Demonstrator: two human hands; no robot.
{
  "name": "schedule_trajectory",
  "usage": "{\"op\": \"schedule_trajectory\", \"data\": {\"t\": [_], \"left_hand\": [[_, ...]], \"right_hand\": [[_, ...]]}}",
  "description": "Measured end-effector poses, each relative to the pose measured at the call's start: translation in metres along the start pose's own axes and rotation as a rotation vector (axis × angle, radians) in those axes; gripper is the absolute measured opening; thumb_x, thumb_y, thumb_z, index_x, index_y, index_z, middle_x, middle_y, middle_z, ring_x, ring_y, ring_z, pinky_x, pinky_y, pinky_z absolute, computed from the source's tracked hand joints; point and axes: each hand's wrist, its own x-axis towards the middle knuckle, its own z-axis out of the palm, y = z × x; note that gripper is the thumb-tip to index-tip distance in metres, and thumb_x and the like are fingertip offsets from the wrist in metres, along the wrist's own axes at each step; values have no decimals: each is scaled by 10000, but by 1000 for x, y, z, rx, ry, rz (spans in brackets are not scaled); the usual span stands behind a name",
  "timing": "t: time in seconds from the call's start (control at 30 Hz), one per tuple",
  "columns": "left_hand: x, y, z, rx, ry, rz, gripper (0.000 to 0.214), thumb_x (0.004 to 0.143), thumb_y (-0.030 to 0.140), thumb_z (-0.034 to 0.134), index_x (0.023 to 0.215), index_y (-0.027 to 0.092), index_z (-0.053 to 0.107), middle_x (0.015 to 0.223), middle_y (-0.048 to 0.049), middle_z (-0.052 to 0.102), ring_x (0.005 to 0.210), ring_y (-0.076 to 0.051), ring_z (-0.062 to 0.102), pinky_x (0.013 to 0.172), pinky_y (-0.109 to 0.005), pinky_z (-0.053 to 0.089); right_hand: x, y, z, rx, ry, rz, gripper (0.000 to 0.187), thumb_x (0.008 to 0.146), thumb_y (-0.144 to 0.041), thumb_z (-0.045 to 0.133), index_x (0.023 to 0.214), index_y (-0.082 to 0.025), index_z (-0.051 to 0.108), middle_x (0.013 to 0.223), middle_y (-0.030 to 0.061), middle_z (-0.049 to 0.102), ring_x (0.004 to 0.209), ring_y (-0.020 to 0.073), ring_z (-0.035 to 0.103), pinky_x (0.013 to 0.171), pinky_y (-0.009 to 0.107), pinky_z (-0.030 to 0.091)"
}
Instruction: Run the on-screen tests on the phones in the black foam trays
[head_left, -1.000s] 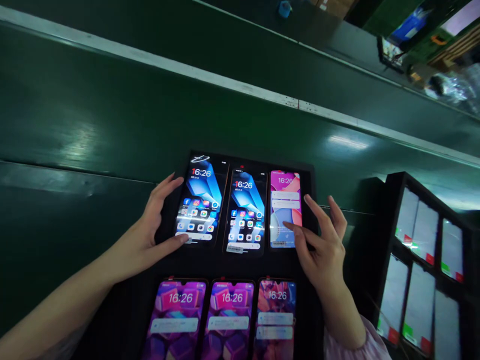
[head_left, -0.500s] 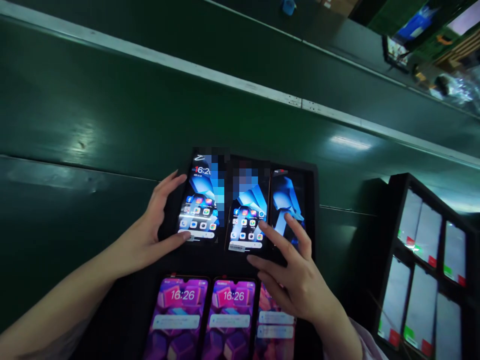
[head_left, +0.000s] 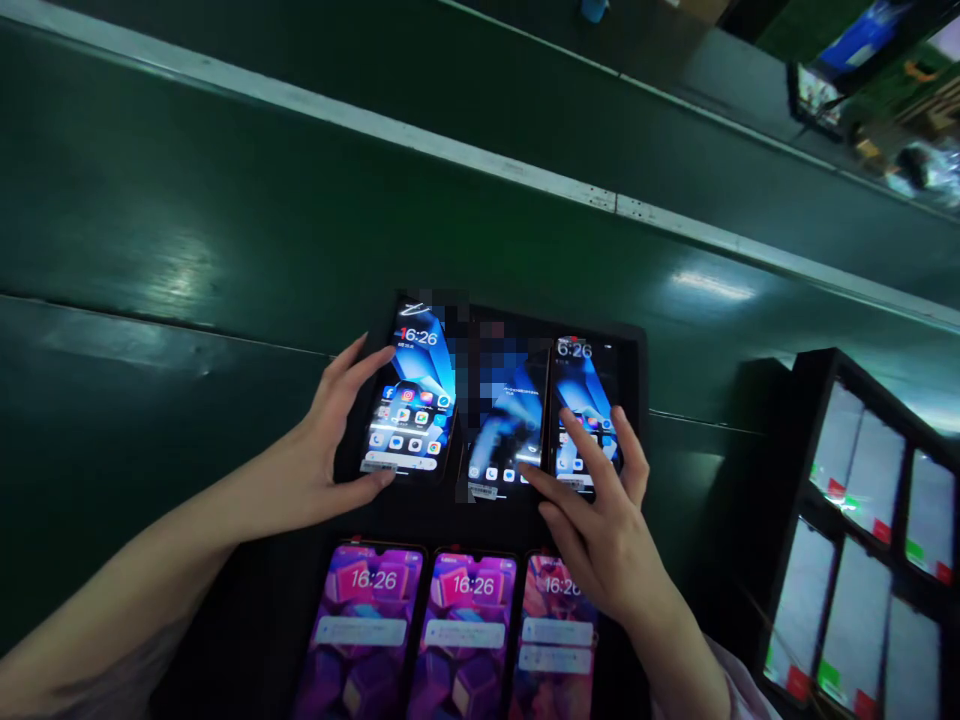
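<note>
A black tray point(head_left: 634, 352) holds two rows of lit phones. My left hand point(head_left: 330, 440) cups the left edge of the far-left phone point(head_left: 412, 405), thumb at its lower end and fingers at its upper end. That phone shows a blue home screen with app icons. My right hand point(head_left: 600, 510) lies with fingers spread over the lower ends of the far-middle phone point(head_left: 506, 425) and the far-right phone point(head_left: 585, 400), fingertips touching their screens. Three near-row phones point(head_left: 461, 630) show purple and pink lock screens reading 16:26.
The tray rests on a dark green conveyor belt point(head_left: 187, 200) with a white stripe point(head_left: 450, 155) running across it. A second black tray point(head_left: 795, 400) of phones with white screens stands at the right. Equipment shows at the top right.
My right hand slid left from the tray's right edge onto the far-right and middle phones. The far-right phone's screen turned from a pink lock screen to a blue home screen. The left hand stayed.
</note>
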Motion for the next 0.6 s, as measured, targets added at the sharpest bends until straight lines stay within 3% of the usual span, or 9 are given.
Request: {"op": "schedule_trajectory", "data": {"t": [0.17,0.27,0.43,0.6], "left_hand": [[4,-10,3,21,21,-10,917,840,620,703,1628,369,305,1740,-99,221,1616,-450,176,1166,-654,458],[7,-14,7,-13,70,-34,948,809,671,720,1618,371,326,1713,-106,277,1603,-454,217,1184,-685,419],[10,-6,10,-88,80,-136,1022,788,732,707,1630,360,264,1677,-135,345,1525,-442,393,1213,-720,348],[9,-8,10,-145,93,-146,1097,767,721,756,1651,353,223,1704,-134,312,1528,-444,389,1222,-705,349]], "right_hand": [[-3,17,-18,82,183,23,320,992,-115,526,1054,-250,810,1547,16,593,1592,350,316,1202,564,449],[-4,25,-23,67,201,-10,296,941,-87,583,922,-256,826,1414,20,697,1524,366,436,1100,545,543],[-4,28,-22,22,189,-36,274,908,-94,608,820,-243,821,1365,43,728,1477,384,491,1057,558,571],[-5,28,-24,30,175,-51,306,895,-99,585,776,-254,820,1383,19,720,1461,387,512,1083,592,559]]}}
